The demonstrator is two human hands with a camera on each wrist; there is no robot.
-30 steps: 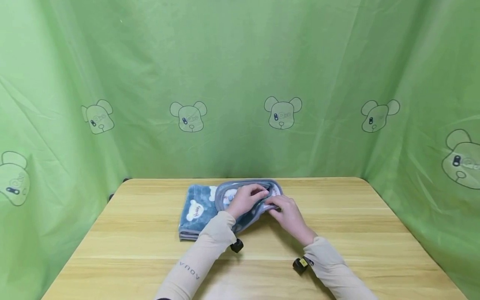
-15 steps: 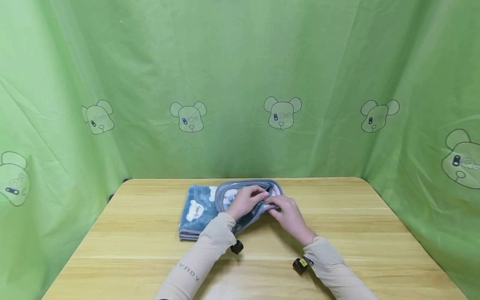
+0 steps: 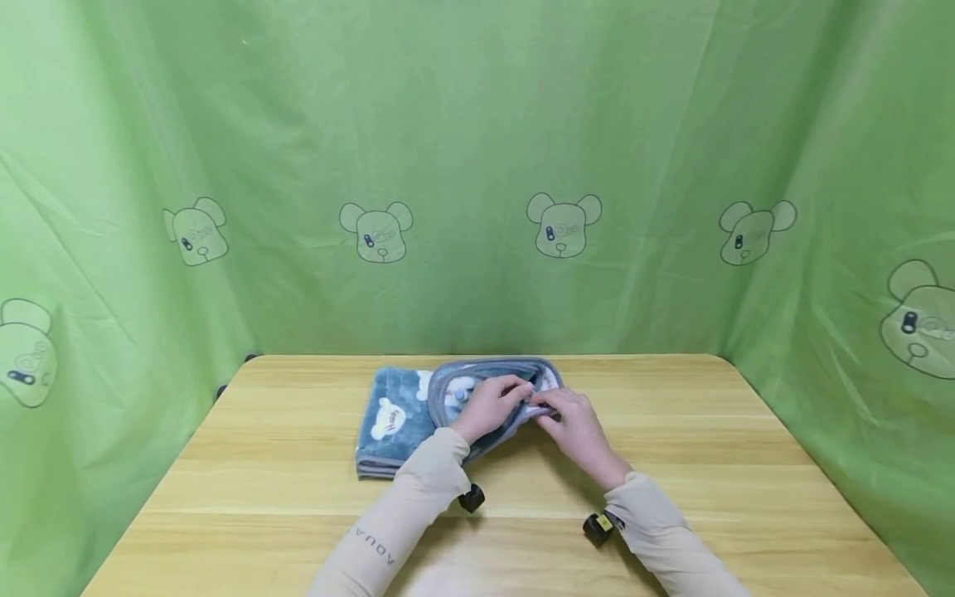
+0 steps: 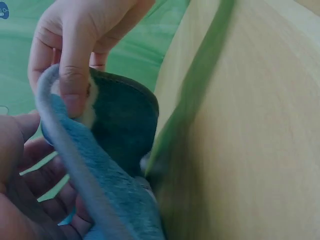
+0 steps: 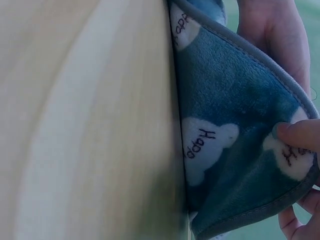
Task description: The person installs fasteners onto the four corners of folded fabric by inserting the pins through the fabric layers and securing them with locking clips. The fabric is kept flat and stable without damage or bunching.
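Note:
A blue-teal plush blanket (image 3: 409,400) with white bear heads and grey edging lies folded on the table; its right part is lifted and folded over. My right hand (image 3: 574,427) pinches the raised edge near the right corner, its thumb (image 5: 300,135) on the printed face in the right wrist view. My left hand (image 3: 491,406) reaches over the folded part, its fingertips at the same edge, close beside the right hand. In the left wrist view, the left thumb and forefinger meet at the grey border (image 4: 75,160), with the other fingers curled behind the cloth.
The wooden table (image 3: 261,464) reaches back to a green curtain (image 3: 470,108) printed with bear heads, which also hangs at both sides. Small black wrist cameras sit under the left sleeve (image 3: 403,506) and beside the right sleeve (image 3: 656,522).
My left hand and forearm have shifted very slightly, and the lifted fold under that hand looks a little narrower. The right hand keeps its pinch in nearly the same spot.

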